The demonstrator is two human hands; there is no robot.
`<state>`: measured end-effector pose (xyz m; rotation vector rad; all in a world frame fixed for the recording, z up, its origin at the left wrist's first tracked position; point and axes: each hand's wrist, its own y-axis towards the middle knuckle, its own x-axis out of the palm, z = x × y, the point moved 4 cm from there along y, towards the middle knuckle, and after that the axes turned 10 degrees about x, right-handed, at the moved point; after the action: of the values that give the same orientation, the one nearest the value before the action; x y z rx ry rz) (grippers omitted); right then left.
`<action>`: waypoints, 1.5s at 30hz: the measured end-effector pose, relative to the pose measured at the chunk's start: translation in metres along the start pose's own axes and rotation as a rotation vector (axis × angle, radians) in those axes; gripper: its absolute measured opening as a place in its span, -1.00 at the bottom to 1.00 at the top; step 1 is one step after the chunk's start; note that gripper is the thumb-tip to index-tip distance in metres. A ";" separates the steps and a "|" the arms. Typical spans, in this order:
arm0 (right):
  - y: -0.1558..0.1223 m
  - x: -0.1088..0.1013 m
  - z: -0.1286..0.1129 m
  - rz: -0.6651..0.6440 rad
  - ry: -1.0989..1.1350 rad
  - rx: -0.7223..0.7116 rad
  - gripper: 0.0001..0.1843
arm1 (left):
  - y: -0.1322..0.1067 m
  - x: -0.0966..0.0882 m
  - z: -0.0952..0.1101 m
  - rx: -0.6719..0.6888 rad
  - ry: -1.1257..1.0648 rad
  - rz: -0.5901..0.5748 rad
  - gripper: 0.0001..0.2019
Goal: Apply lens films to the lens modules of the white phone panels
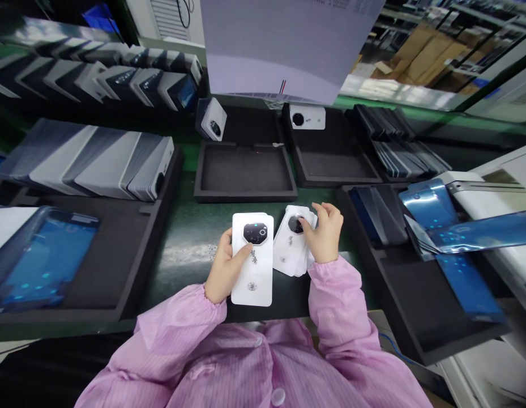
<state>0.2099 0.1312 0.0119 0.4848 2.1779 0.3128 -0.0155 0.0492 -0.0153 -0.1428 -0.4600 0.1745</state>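
Observation:
Near the middle of the bench, my left hand (227, 266) is closed around a small stack of white phone back covers (252, 283), its thumb lying on top just below the black camera window. The covers carry dark printed characters and a round mark. Beside them on the bench lies a fanned pile of similar white phone back covers (288, 249). My right hand (324, 232) is over this pile's upper right side. Its thumb touches the top cover by the camera window, while the index finger is curved and apart from the thumb, with nothing visible between them.
Black trays (246, 198) stand ahead, with one white cover (316, 118) in the right one. Rows of covers (114, 164) fill the left side. Blue film-covered panels (470, 232) lie across the right tray. A white sheet (283, 45) hangs in front.

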 end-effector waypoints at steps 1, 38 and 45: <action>-0.005 -0.001 -0.011 0.024 0.052 -0.067 -0.65 | 0.000 0.000 -0.001 0.007 0.015 -0.007 -0.51; -0.082 0.004 -0.086 -0.185 0.475 -0.847 -0.80 | -0.004 0.003 0.003 0.197 0.191 -0.079 -0.56; -0.079 0.005 -0.085 -0.156 0.464 -0.799 -0.78 | -0.006 0.005 0.001 0.099 0.129 -0.109 -0.52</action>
<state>0.1208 0.0582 0.0293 -0.2306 2.2643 1.2353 -0.0113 0.0447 -0.0111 -0.0315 -0.3286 0.0801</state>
